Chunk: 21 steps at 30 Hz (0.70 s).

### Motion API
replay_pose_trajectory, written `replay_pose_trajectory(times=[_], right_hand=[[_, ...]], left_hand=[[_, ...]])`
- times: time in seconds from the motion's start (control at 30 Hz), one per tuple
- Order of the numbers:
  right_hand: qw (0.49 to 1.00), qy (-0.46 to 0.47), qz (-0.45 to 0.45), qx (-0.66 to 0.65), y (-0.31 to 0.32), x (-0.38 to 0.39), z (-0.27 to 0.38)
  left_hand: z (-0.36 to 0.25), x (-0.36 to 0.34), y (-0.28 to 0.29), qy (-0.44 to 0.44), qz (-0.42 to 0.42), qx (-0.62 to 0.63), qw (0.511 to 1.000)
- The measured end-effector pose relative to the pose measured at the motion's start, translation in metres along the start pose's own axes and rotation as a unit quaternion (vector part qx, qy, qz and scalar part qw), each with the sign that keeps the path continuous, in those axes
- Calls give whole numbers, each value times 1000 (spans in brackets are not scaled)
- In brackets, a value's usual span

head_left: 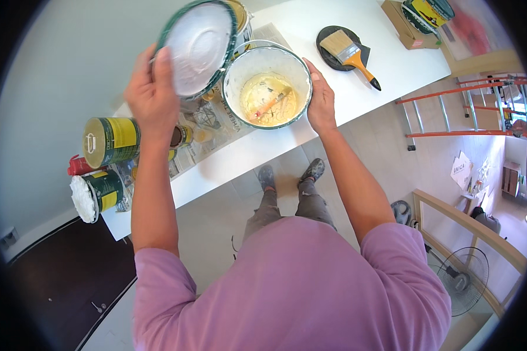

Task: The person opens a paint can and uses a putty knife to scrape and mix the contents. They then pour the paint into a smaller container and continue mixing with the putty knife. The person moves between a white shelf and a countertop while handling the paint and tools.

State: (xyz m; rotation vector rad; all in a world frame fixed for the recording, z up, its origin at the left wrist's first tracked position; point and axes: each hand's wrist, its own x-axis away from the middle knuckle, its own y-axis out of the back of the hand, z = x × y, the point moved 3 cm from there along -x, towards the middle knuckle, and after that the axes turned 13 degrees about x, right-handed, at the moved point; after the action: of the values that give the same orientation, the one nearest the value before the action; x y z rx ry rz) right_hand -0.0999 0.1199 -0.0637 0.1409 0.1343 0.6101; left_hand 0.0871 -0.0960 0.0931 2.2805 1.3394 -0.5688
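Observation:
My left hand [152,93] grips a white lid with a dark green rim [196,50], lifted and tilted to the upper left of an open paint bucket [234,90]. My right hand [321,99] holds the bucket's right side on the white table. Inside the bucket is cream-yellow paint [263,88] with a small orange-handled tool, possibly a brush, lying in it. Right of the bucket, a wide paintbrush [350,54] with an orange-and-black handle rests on a round black plate [328,44]. Newspaper [208,123] lies partly under the bucket.
Several cans [116,143] and a red container [83,165] crowd the table's left end; another can [424,17] sits on cardboard at the upper right. An orange-railed ladder [451,133] lies to the right, with a fan [461,278] lower down and a dark door [64,281] at left.

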Motion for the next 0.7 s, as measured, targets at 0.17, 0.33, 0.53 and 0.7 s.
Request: replay_pose_trajectory(times=[0.17,0.33,0.53,0.7], right_hand=[[999,-14,-4,31,8,10,1],[997,-21,-21,71,17,26,9],[997,-41,-11,68,23,33,11],[995,-70,-9,76,19,29,19]], left_hand=[[28,56,69,141,-145,100,974],[28,126,92,268,-279,217,896],[29,190,103,357,-287,230,859],[39,214,99,376,-254,239,858]])
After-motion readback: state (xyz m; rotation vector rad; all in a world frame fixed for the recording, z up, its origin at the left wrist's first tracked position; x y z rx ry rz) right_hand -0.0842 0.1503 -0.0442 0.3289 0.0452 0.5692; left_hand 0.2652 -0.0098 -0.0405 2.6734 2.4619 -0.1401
